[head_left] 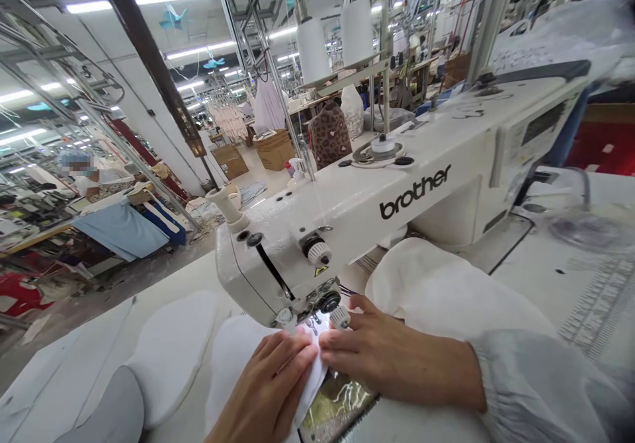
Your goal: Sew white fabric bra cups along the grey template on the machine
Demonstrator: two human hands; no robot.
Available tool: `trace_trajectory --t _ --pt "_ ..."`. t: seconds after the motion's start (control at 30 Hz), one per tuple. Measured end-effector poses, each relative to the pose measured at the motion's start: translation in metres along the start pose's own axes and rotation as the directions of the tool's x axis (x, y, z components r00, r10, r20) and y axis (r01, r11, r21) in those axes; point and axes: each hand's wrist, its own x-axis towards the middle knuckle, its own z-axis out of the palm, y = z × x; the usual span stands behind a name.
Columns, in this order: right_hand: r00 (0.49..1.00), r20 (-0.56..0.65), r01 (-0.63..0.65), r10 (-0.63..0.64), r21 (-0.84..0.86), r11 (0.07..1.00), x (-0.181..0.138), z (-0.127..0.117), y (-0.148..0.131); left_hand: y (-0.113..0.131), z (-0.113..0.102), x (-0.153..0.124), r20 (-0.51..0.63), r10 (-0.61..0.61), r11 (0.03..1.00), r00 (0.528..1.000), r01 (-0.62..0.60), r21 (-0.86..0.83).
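A white sewing machine [337, 198] marked "brother" stands before me, its needle area lit. White fabric [238, 350] lies under the presser foot [313, 324]. My left hand [272, 380], fingers pressed together, holds this fabric just in front and to the left of the foot. From the right, my right hand [381, 350] pinches the same piece close to the foot, beside a white ridged knob [340, 317]. The two hands' fingertips nearly meet. Below them, a shiny plate [340, 400] shows on the machine bed. How the fabric is layered is hidden by my fingers.
Rounded white pieces [171, 357] and a grey one [112, 410] lie at the left. More white cloth [441, 284] rests under the machine arm. Thread cones [312, 49] stand above. A person [89, 175] sits far left, near light-blue cloth [122, 225].
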Motion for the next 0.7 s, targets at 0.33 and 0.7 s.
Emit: trace_trajectory --t 0.33,0.7 --pt "0.996 0.024 -0.088 0.089 -0.029 0.996 0.001 -0.003 0.000 0.011 0.014 -0.001 -0.123 -0.107 0.991 0.987 0.115 0.062" --pt "0.997 -0.006 -0.080 0.080 -0.105 0.991 -0.002 0.000 0.011 0.024 0.026 -0.004 -0.187 -0.266 0.949 0.946 0.291 0.124"
